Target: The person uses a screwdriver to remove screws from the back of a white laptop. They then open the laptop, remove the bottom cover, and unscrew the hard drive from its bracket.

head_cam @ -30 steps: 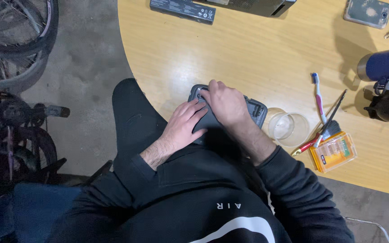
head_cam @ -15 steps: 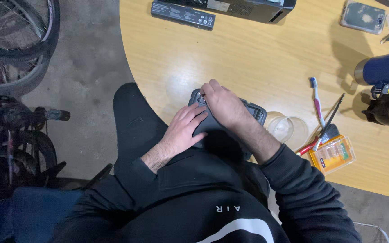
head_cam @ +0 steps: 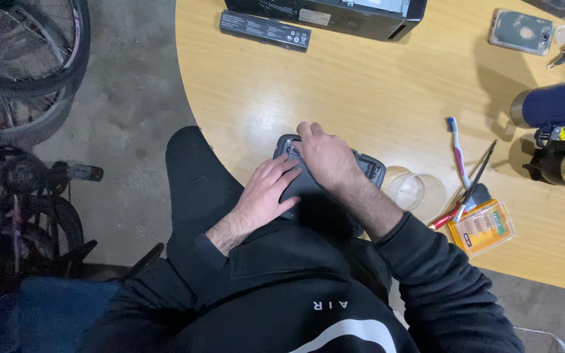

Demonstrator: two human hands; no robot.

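A dark grey flat device point(head_cam: 371, 168) with rounded corners lies at the near edge of the wooden table point(head_cam: 361, 91), partly over my lap. My left hand point(head_cam: 266, 196) rests flat on its left part, fingers spread on the casing. My right hand point(head_cam: 325, 157) lies across its top, fingertips curled at the far left corner. Most of the device is hidden under both hands.
A clear plastic cup point(head_cam: 416, 191) lies just right of the device. Further right lie a toothbrush point(head_cam: 456, 140), a brush point(head_cam: 475, 186), an orange bit case point(head_cam: 482, 227). A long black battery point(head_cam: 264, 30), a laptop point(head_cam: 335, 13), a phone point(head_cam: 520, 29) sit far. Bicycles point(head_cam: 21, 131) stand left.
My hands have barely shifted on the device. The view has drifted slightly, so the table and things appear a little lower and to the left.
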